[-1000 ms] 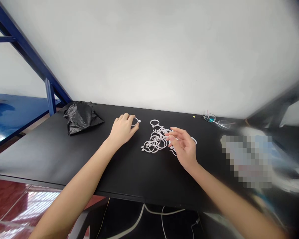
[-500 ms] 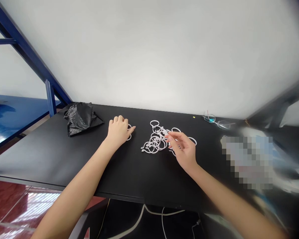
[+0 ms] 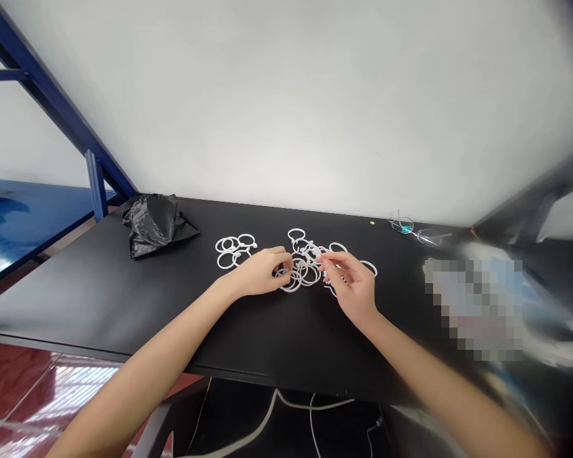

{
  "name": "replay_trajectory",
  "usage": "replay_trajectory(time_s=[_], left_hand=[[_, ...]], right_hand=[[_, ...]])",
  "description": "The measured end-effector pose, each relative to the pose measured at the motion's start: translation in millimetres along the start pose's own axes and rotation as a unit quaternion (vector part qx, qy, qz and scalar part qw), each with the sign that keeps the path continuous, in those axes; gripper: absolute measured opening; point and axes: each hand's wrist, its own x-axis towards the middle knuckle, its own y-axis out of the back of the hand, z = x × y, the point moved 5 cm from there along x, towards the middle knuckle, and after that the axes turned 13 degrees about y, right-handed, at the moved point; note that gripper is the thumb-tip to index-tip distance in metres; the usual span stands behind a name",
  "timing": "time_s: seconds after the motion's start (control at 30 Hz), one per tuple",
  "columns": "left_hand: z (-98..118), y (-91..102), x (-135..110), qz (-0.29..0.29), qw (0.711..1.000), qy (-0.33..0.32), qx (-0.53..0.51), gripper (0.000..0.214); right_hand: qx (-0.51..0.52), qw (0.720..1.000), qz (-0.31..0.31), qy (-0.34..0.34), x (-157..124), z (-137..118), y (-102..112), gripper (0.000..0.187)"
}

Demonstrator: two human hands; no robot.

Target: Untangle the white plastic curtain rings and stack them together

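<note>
A loose pile of white plastic curtain rings (image 3: 309, 275) with small eyelets lies on the black tabletop (image 3: 262, 337). My left hand (image 3: 267, 270) reaches into the pile's left edge, its thumb and curled fingers apart around the nearest rings. Above the pile's right side is my right hand (image 3: 356, 286), thumb and forefinger brought together; whether a ring is between them is hard to see. Further left, beyond my left hand, several more white rings (image 3: 226, 259) form a separate group. One ring (image 3: 371, 264) shows partly behind my right hand.
A crumpled black plastic bag (image 3: 153, 226) lies at the back left. Eyeglasses (image 3: 428, 238) rest near the wall at the back right. A blurred clear plastic package (image 3: 544, 305) occupies the right side. Cables (image 3: 262, 432) hang below the front edge.
My left hand has moved right, from the separate left group to the main pile, uncovering that group. My right hand has stayed nearly still.
</note>
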Motion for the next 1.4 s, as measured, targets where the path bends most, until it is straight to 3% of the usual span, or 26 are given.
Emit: replay_trajectory(time_s=[0.33, 0.57, 0.7, 0.87, 1.1, 1.4], left_hand=[[-3, 4.2, 3, 0.039, 0.995, -0.004, -0.094, 0.012], [-3, 8.9, 4, 0.043, 0.983, 0.039, -0.177, 0.019], [1, 5.0, 3, 0.039, 0.979, 0.025, -0.197, 0.019], [2, -0.6, 3, 0.030, 0.979, 0.009, -0.203, 0.017], [0, 3.4, 3, 0.065, 0.983, 0.011, -0.169, 0.019], [1, 1.3, 3, 0.056, 0.986, 0.015, -0.156, 0.017]], right_hand=[[-0.053, 0.994, -0.069, 0.062, 1, -6, -7, 0.005], [-0.033, 0.992, -0.110, 0.054, 0, -9, -12, 0.014], [-0.019, 0.991, -0.122, 0.045, -3, -5, -16, 0.017], [-0.001, 0.995, -0.099, 0.019, -5, -3, -16, 0.024], [0.001, 1.000, -0.012, 0.008, -3, -4, -7, 0.020], [-0.034, 0.997, 0.055, 0.038, -3, -4, 2, 0.012]])
